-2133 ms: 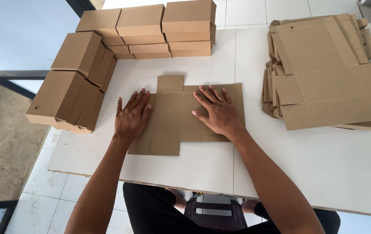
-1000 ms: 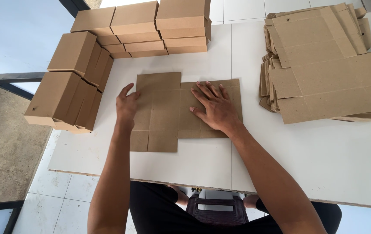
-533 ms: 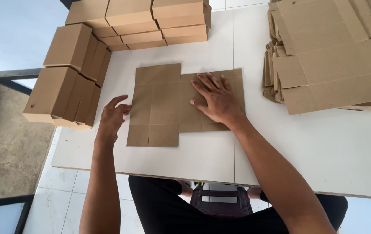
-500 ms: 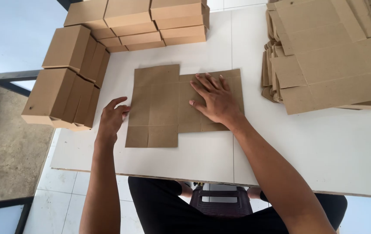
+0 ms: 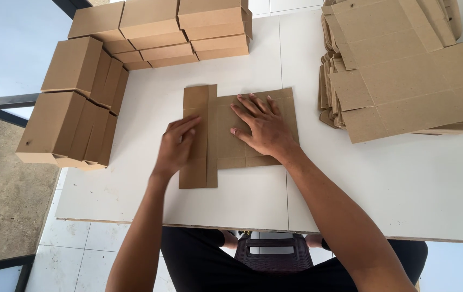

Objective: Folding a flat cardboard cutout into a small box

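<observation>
A flat brown cardboard box blank [image 5: 226,146] lies on the white table [image 5: 134,184] in front of me. My right hand [image 5: 261,127] presses flat on its middle panel with fingers spread. My left hand [image 5: 177,146] pushes the blank's left flap [image 5: 199,97] up and over toward the right; that flap now stands as a narrow strip along the fold. Neither hand grips anything.
A tall stack of unfolded cardboard blanks [image 5: 404,70] lies at the right. Several assembled cardboard boxes stand at the back [image 5: 172,27] and along the left edge [image 5: 74,103]. The table's left edge drops to a tiled and concrete floor [image 5: 4,205].
My left hand slid to the blank's left edge, then folded the left flap inward. The right hand stayed pressed on the middle panel.
</observation>
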